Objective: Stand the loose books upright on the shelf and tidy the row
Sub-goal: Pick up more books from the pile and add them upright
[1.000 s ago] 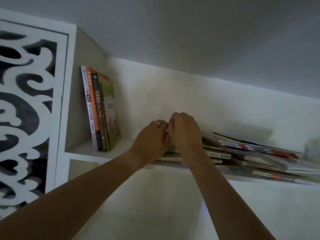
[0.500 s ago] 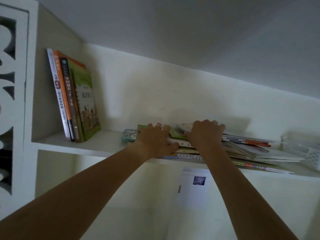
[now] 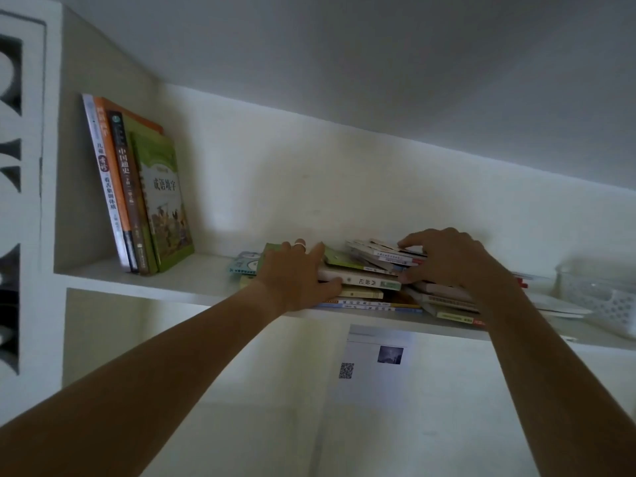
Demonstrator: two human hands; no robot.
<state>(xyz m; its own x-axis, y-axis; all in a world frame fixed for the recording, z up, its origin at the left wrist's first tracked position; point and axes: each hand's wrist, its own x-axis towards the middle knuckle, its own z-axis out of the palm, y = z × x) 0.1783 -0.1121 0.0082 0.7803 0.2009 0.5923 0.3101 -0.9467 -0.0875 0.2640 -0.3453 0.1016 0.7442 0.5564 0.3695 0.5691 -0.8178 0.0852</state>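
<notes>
So the loose books (image 3: 364, 280) are sitting in a messy flat pile on the white shelf (image 3: 192, 287), roughly in the middle, spines facing out and fanned at all sorts of angles. The left hand (image 3: 296, 273) is on the left end of the pile, fingers stretched over the top of a green-covered book (image 3: 339, 259) with the thumb hooked under the front edge of a thick white-spined one (image 3: 361, 281), so it's pinching that part of the stack. There's a pale ring on one finger. The right hand (image 3: 447, 259) is on the right half of the pile, fingers curled over the top thin books and the thumb tucked in at the front edge, so it's gripping a few of them too.

Over at the far left of the shelf, well apart from the pile, four upright books (image 3: 137, 194) lean against the side wall: a white one, an orange one, a dark brown one, and a green one with a picture cover on the outside.

On the far right end of the shelf there's a white perforated plastic basket (image 3: 599, 297), just beside the pile's edge. Below the shelf a printed sheet (image 3: 375, 359) with a QR code hangs on the wall. A white carved fretwork panel (image 3: 17, 201) runs down the left edge.
</notes>
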